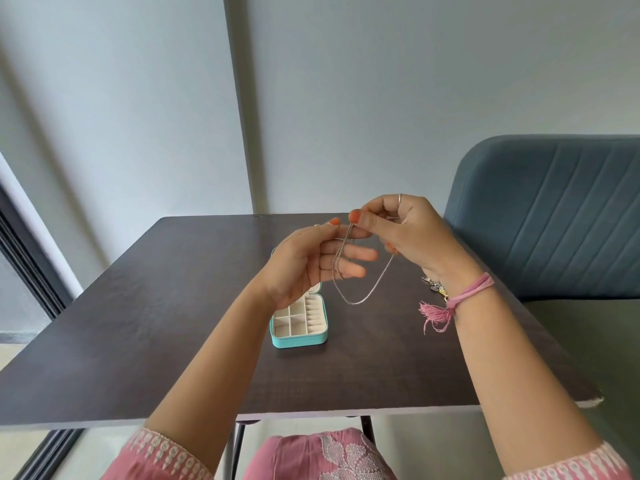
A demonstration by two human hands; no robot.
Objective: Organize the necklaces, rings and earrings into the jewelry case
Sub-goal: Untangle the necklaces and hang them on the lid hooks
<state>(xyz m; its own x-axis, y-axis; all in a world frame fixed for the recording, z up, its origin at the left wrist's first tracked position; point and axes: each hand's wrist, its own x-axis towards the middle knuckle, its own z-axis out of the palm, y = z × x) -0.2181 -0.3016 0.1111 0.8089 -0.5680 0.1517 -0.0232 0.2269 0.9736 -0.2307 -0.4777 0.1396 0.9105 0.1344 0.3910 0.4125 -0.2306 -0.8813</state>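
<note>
A thin silver chain necklace [360,296] hangs in a loop above the dark table. My right hand [398,230] pinches its upper end between thumb and forefinger. My left hand [311,261] pinches the chain just beside it, its other fingers stretched out behind the strands. Below my left hand stands the open turquoise jewelry case [298,341], with white compartments that look bare. Its lid is mostly hidden behind my left hand. A small heap of other jewelry [433,287] lies on the table, partly hidden behind my right wrist.
The dark wooden table [156,323] stands against a grey wall. A blue upholstered chair [554,216] is at the right, close to the table's edge. A pink thread band with a tassel [446,308] hangs from my right wrist.
</note>
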